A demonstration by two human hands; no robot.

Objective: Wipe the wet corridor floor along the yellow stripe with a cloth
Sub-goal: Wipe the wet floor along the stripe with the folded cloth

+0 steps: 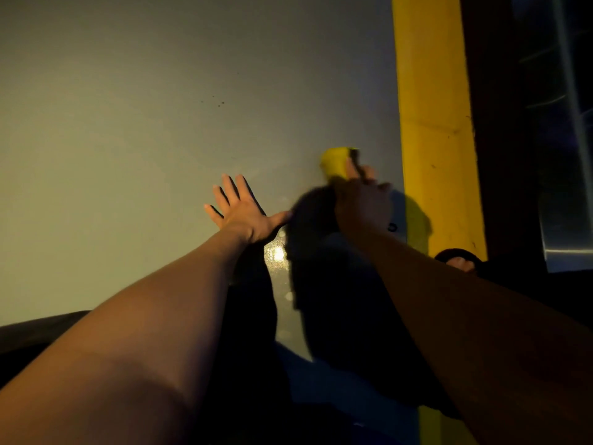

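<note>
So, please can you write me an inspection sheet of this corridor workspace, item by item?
Surface: grey floor, a shiny wet patch between the arms, few dark specks farther away.
Job's things: yellow cloth, blurred, just left of the yellow stripe.
Clutter: nothing seen.
Grips: left hand flat on the floor, fingers spread; right hand holds the cloth.
Cables: nothing seen.
Surroundings: dark strip and a metal panel right of the stripe; a foot in a dark sandal at the stripe's near end.
</note>
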